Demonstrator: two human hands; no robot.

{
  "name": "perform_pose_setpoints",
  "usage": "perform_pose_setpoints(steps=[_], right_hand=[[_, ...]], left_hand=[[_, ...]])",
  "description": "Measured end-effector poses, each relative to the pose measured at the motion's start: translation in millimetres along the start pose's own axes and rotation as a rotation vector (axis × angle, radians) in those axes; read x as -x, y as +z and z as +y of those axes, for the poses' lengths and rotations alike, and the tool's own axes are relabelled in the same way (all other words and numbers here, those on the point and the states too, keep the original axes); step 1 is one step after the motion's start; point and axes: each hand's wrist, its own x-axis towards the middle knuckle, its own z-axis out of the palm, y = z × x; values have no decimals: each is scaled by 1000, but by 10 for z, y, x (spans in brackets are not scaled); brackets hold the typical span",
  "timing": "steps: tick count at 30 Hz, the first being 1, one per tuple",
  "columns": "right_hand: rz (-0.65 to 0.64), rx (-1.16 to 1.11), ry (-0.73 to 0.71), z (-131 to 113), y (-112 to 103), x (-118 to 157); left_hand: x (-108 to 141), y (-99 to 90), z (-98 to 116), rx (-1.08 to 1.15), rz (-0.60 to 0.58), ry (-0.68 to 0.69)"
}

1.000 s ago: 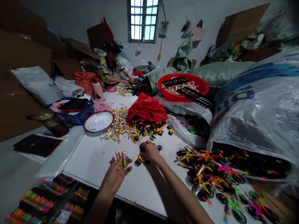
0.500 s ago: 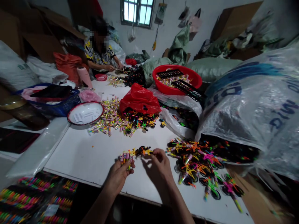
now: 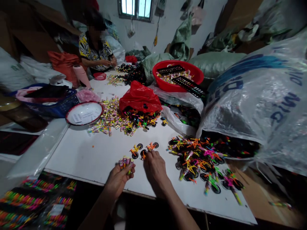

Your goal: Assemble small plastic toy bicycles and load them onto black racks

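Observation:
My left hand (image 3: pixel 121 179) is closed around a bunch of several small printed tubes (image 3: pixel 125 161), their ends showing above the fingers. On the white table just beyond it lies a yellow toy bicycle (image 3: pixel 136 150) with black wheels. My right hand (image 3: pixel 155 166) reaches down to an orange toy bicycle (image 3: pixel 151 146), fingers bent and closed at its lower edge; the fingertips are partly hidden. To the right of that hand is a heap of colourful toy bicycles (image 3: pixel 199 159), some with printed tubes on them.
A red plastic bag (image 3: pixel 140 97) spills toy bicycles beside a pile of printed tubes (image 3: pixel 110 113). Around them are an enamel bowl (image 3: pixel 83 114), a blue basket (image 3: pixel 57 107), a red basin (image 3: pixel 178 86) and a large white sack (image 3: pixel 251 105). Across the table a co-worker (image 3: pixel 96 54) handles small pieces.
My right hand has shifted left and its fingers are now at the orange toy bicycle. The yellow toy bicycle now lies clear of my fingers. My left hand still holds the tubes.

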Motion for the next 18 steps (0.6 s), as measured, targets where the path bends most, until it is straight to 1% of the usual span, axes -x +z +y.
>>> perform_pose_setpoints(steps=[1,3,5,7,9,10,12,14,18], right_hand=[[3,-86,12,-21,-32,-50],[-3,-333,40,-78,-130,-105],[-49,-604,67,-152,-198,-89],[-136,-835,129,-230,-187,-16],[-231,-1024,227,-297,-124,70],[-250,-1105,286,-323,-92,105],[-227,-1231,396,-359,-61,145],[-200,-1294,455,-382,-68,154],[-297,-1354,506,-391,-65,173]], left_hand=[[10,-7,-1,-5,-3,11],[24,-20,1,-33,-28,46],[31,-32,0,-75,-64,96],[31,-53,-8,-125,-86,154],[22,-90,-21,-201,-84,219],[17,-115,-27,-253,-81,251],[9,-167,-33,-360,-78,298],[10,-204,-33,-434,-88,331],[36,-195,-42,-466,-133,415]])
